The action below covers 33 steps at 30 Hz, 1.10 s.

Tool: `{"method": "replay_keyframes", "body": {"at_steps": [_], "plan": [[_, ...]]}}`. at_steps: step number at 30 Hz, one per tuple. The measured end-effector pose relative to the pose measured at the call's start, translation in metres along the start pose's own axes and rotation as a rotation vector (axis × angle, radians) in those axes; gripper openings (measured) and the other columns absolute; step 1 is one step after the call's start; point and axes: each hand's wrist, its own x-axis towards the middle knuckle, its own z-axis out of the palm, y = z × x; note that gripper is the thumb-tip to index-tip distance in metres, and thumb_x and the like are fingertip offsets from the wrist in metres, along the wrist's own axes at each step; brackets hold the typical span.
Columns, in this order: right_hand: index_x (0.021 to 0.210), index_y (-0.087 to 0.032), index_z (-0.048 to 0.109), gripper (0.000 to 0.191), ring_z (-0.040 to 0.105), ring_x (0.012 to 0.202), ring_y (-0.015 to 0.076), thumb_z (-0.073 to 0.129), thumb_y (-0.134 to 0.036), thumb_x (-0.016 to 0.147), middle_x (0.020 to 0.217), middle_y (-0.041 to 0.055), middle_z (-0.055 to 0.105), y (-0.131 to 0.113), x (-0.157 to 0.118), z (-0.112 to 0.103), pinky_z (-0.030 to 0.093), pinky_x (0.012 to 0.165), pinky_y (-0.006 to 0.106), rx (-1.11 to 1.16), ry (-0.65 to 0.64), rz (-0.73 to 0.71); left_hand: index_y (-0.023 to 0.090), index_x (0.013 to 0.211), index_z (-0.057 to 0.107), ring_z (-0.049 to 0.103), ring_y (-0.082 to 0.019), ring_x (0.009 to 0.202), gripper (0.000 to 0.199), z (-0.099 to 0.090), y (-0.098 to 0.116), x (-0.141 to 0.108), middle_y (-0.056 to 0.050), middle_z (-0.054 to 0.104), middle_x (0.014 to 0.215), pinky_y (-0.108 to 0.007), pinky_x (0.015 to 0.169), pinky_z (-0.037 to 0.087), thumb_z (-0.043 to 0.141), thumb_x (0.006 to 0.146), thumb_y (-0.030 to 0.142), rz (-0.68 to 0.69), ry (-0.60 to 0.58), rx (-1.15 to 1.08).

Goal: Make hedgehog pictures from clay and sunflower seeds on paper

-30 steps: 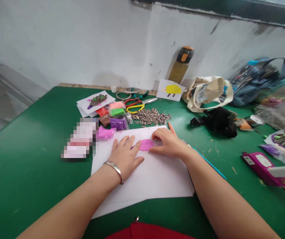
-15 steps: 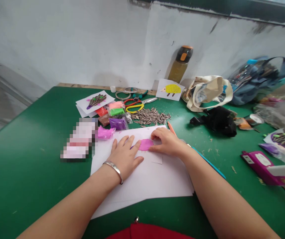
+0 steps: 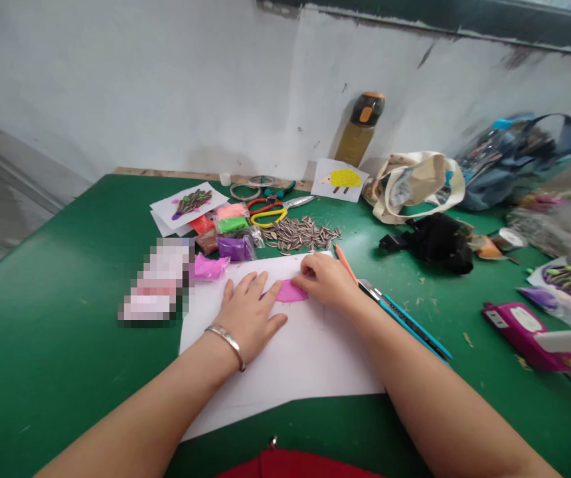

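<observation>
A flat oval of pink modelling clay (image 3: 291, 292) lies on a stack of white paper (image 3: 285, 365). My left hand (image 3: 249, 312) rests palm down on the sheet with fingers spread, the index fingertip at the clay's left edge. A bit of purple shows between its fingers. At the clay's right end is my right hand (image 3: 332, 282), fingers curled and drawn together against the edge; the fingertips are partly hidden. Behind the paper lie a pile of sunflower seeds (image 3: 303, 234) and a bag of pink clay (image 3: 210, 267).
Beside my right forearm lie a blue utility knife (image 3: 409, 322) and an orange pen-like stick (image 3: 346, 262). Yellow-handled scissors (image 3: 270, 218), purple clay (image 3: 236, 248) and a hedgehog drawing (image 3: 340, 179) are farther back. A bottle (image 3: 360, 129) leans by the wall; a magenta device (image 3: 529, 335) sits right.
My right hand has shifted slightly left and its fingers have closed in over the clay's right edge. More of the utility knife shows beside the forearm. My left hand stays put.
</observation>
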Motion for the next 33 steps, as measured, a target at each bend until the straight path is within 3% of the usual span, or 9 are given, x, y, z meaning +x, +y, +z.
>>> {"method": "replay_keyframes", "body": {"at_steps": [7, 13, 18, 23, 33], "plan": [[0.066, -0.020, 0.049, 0.031, 0.050, 0.067, 0.0143, 0.052, -0.045, 0.084, 0.069, 0.0003, 0.056, -0.009, 0.003, 0.001, 0.031, 0.059, 0.026, 0.017, -0.017, 0.085, 0.022, 0.141, 0.038, 0.026, -0.033, 0.137, 0.056, 0.000, 0.000, 0.001, -0.012, 0.031, 0.150, -0.063, 0.105, 0.025, 0.048, 0.090, 0.044, 0.000, -0.011, 0.007], [0.066, -0.020, 0.048, 0.030, 0.049, 0.071, 0.0175, 0.058, -0.046, 0.079, 0.073, 0.0026, 0.056, -0.024, 0.004, 0.006, 0.029, 0.063, 0.029, -0.185, 0.080, 0.134, 0.019, 0.140, 0.040, 0.027, -0.034, 0.137, 0.058, 0.001, -0.002, 0.001, -0.012, 0.032, 0.150, -0.063, 0.105, 0.025, 0.048, 0.089, 0.046, 0.006, -0.010, 0.011], [0.064, -0.020, 0.046, 0.035, 0.050, 0.069, 0.0166, 0.054, -0.050, 0.081, 0.072, 0.0021, 0.056, -0.025, 0.004, 0.005, 0.029, 0.061, 0.028, -0.102, 0.026, 0.186, 0.019, 0.140, 0.040, 0.027, -0.034, 0.136, 0.058, 0.000, -0.001, 0.001, -0.013, 0.032, 0.150, -0.063, 0.105, 0.025, 0.048, 0.089, 0.045, 0.007, -0.012, 0.000], [0.066, -0.020, 0.047, 0.031, 0.050, 0.072, 0.0175, 0.057, -0.047, 0.080, 0.073, 0.0027, 0.057, -0.025, 0.003, 0.005, 0.030, 0.064, 0.029, -0.147, 0.068, 0.150, 0.018, 0.140, 0.038, 0.029, -0.033, 0.136, 0.060, -0.003, -0.002, 0.001, -0.013, 0.034, 0.149, -0.062, 0.105, 0.026, 0.051, 0.087, 0.044, 0.007, -0.015, -0.023], [0.063, -0.020, 0.048, 0.034, 0.051, 0.069, 0.0157, 0.052, -0.047, 0.084, 0.070, 0.0020, 0.056, -0.023, 0.003, -0.002, 0.032, 0.063, 0.027, -0.066, 0.012, 0.153, 0.014, 0.137, 0.042, 0.032, -0.033, 0.134, 0.059, -0.011, -0.010, 0.002, -0.016, 0.039, 0.145, -0.060, 0.106, 0.027, 0.053, 0.086, 0.041, 0.030, -0.034, -0.105]]}}
